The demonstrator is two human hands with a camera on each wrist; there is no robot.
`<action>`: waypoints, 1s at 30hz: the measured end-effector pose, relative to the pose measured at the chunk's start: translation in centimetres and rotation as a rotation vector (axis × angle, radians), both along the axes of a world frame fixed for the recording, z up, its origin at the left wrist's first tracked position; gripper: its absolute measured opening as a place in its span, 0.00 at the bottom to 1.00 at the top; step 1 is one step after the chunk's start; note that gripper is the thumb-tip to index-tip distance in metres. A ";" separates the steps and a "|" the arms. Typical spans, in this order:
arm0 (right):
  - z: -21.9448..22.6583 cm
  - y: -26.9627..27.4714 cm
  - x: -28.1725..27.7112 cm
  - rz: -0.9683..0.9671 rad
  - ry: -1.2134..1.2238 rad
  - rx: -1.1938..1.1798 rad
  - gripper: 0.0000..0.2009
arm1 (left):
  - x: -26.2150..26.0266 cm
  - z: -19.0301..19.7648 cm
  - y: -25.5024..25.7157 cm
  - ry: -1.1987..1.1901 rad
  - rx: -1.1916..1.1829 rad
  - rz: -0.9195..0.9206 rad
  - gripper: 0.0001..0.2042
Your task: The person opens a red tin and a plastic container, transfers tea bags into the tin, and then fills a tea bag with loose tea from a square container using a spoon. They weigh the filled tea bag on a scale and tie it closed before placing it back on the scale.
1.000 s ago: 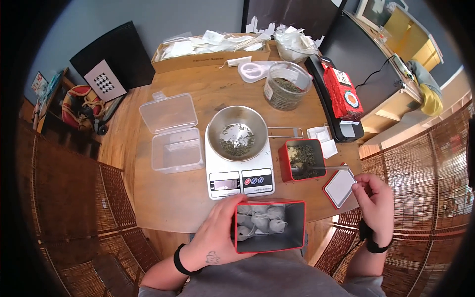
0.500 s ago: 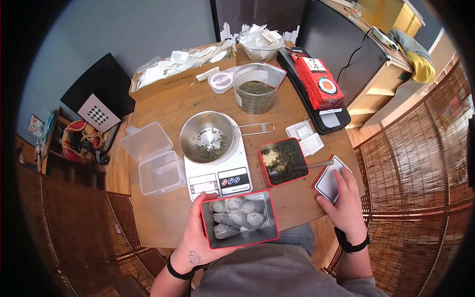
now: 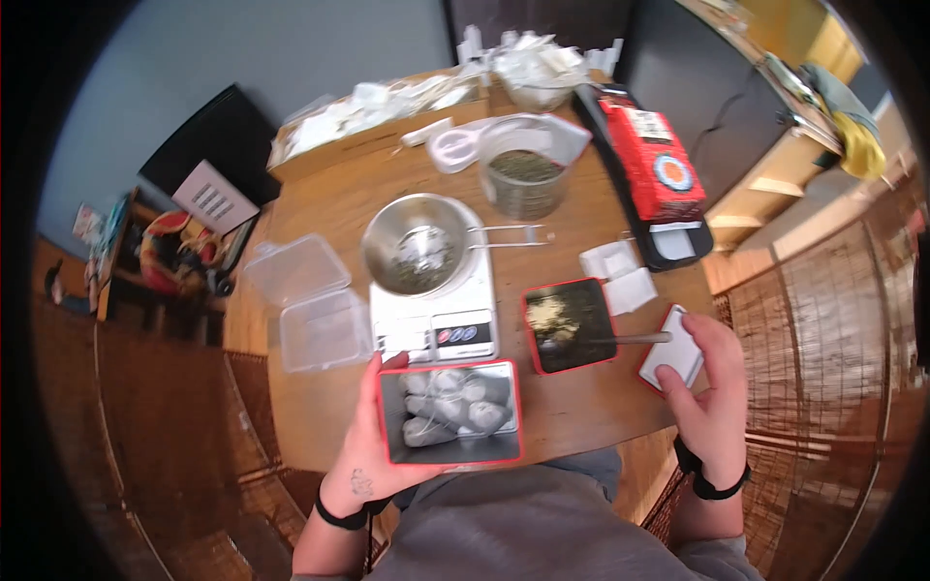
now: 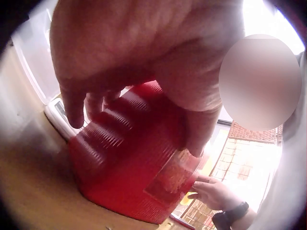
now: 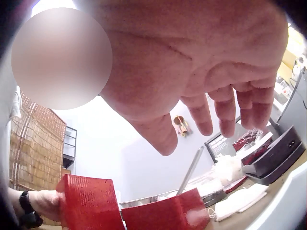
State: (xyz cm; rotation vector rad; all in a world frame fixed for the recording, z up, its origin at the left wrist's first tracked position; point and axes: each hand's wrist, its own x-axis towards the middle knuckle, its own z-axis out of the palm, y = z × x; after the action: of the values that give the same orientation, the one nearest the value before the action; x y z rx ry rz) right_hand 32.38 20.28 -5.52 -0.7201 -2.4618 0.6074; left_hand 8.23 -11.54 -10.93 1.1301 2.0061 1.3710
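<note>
My left hand (image 3: 360, 460) grips an open red tin (image 4: 129, 148) at the table's front edge, thumb at its rim in the head view. Several pale, string-tied tea bags (image 3: 455, 407) lie inside it. My right hand (image 3: 715, 416) is over a white, red-edged tin lid (image 3: 685, 353) at the right, fingers and thumb apart. In the right wrist view, these fingers (image 5: 225, 120) hang extended with nothing between them. A second red tin (image 5: 165, 213) of loose dried leaves stands between the hands; a spoon handle (image 3: 635, 339) sticks out over its right rim.
Behind the held tin, a steel pot (image 3: 376, 254) with some leaves sits on a white scale (image 3: 484, 290). A clear hinged box (image 3: 325, 334) stands left. Farther back are a tub of leaves (image 3: 523, 198), a bag-filled carton (image 3: 320, 150) and a black appliance (image 3: 630, 179) under a red packet (image 3: 649, 145).
The right hand's fingers have gone from close together at the lid's edge to spread over the lid. The left hand keeps hold of its tin. The head view has shifted.
</note>
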 end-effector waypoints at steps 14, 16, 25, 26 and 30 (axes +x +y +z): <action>-1.6 -2.1 0.6 0.165 0.077 0.027 0.23 | -0.4 14.6 5.3 0.763 -0.337 -0.452 0.06; -1.5 -2.7 1.6 0.192 0.083 0.024 0.23 | -0.1 13.9 7.4 0.838 -0.399 -0.531 0.05; -1.8 -3.5 8.5 0.115 0.103 -0.071 0.17 | 0.4 12.5 11.3 1.239 -0.841 -0.971 0.03; -1.9 -3.5 8.9 0.107 0.108 -0.073 0.17 | 0.6 12.7 11.5 1.280 -0.847 -0.994 0.03; -2.1 -3.4 9.0 0.114 0.140 -0.085 0.16 | -0.1 12.7 10.7 1.259 -0.690 -0.909 0.03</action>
State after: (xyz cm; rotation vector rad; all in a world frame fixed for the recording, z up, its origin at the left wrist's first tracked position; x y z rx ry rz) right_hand 41.35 16.89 -7.67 -0.5518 -2.3711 0.7832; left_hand 8.14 -0.82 1.74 2.3194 1.7902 -0.6436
